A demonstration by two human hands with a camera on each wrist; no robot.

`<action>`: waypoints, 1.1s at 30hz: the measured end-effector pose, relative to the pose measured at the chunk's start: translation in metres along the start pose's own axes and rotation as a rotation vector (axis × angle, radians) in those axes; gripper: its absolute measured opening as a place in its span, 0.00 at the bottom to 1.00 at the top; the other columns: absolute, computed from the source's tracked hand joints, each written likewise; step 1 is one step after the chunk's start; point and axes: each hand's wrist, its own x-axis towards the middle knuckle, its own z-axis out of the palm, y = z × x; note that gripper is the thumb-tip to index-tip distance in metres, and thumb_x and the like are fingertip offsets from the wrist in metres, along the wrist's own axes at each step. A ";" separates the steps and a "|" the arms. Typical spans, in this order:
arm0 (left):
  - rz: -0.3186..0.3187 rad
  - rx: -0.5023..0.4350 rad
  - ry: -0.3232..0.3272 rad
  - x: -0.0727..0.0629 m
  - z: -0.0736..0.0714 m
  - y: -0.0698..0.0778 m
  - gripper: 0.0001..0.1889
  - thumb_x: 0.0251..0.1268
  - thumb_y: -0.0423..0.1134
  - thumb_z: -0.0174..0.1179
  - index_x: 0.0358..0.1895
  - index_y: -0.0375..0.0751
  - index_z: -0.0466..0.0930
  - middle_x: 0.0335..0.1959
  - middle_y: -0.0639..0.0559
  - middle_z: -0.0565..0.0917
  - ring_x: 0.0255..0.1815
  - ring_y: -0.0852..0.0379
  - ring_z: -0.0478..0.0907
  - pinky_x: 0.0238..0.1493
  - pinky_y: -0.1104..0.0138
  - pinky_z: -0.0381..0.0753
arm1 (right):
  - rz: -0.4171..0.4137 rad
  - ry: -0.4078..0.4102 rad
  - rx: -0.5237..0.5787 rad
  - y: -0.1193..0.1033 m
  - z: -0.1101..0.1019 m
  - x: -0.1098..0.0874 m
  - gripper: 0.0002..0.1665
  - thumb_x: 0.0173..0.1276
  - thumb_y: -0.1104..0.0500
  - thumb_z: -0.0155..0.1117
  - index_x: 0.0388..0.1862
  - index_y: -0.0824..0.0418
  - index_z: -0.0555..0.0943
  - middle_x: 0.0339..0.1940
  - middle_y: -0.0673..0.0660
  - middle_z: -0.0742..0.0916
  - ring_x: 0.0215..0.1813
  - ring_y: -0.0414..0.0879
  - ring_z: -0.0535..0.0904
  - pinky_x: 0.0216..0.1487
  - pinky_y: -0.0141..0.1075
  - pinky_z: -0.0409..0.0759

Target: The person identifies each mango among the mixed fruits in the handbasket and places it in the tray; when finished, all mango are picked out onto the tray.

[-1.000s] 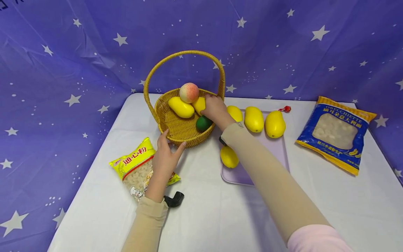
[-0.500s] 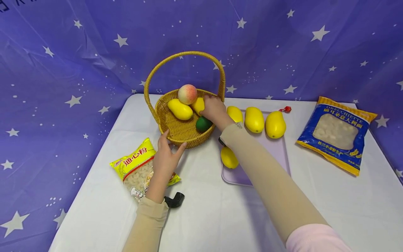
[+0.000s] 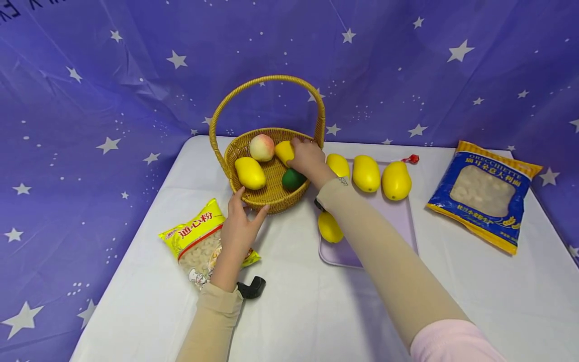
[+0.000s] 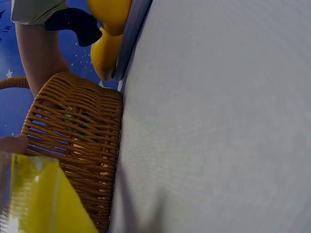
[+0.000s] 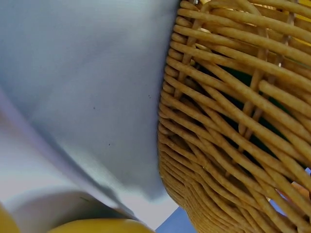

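Note:
A wicker basket (image 3: pixel 280 200) with a tall handle stands at the back of the table. In the head view my right hand (image 3: pixel 309 160) reaches over its right rim and grips a yellow mango (image 3: pixel 284 152); the fingertips are partly hidden. A dark green fruit (image 3: pixel 292 180) lies just below that hand. Another mango (image 3: pixel 250 173) rests at the basket's left, with a peach (image 3: pixel 262 148) behind it. My left hand (image 3: pixel 237 229) touches the front rim, fingers and thumb spread. Through the weave in the right wrist view, the dark green fruit (image 5: pixel 274 141) shows.
Right of the basket, a lilac tray (image 3: pixel 398 221) bears several mangoes (image 3: pixel 366 174). A lollipop (image 3: pixel 411 159) lies at its back edge. A yellow pasta bag (image 3: pixel 199 239) sits beside my left hand, partly under that forearm. A blue pasta bag (image 3: pixel 484 193) lies far right.
In the basket, the peach and the left mango have rolled left and toward the front, and the peach has sunk lower. Both hands have stayed nearly in place.

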 end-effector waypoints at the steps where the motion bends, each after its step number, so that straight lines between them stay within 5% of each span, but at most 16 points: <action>1: 0.000 -0.002 0.001 0.000 0.000 0.000 0.47 0.60 0.71 0.51 0.75 0.48 0.51 0.71 0.45 0.60 0.55 0.47 0.77 0.35 0.54 0.78 | -0.002 0.002 -0.001 0.000 0.000 0.000 0.40 0.64 0.43 0.66 0.72 0.52 0.64 0.63 0.61 0.74 0.59 0.59 0.72 0.50 0.54 0.76; 33: 0.004 0.016 -0.008 -0.001 -0.002 0.001 0.48 0.59 0.73 0.50 0.75 0.47 0.50 0.71 0.44 0.60 0.54 0.46 0.77 0.34 0.54 0.77 | -0.082 0.161 0.185 0.003 -0.022 -0.022 0.40 0.62 0.42 0.68 0.70 0.55 0.69 0.61 0.60 0.78 0.59 0.57 0.74 0.58 0.47 0.71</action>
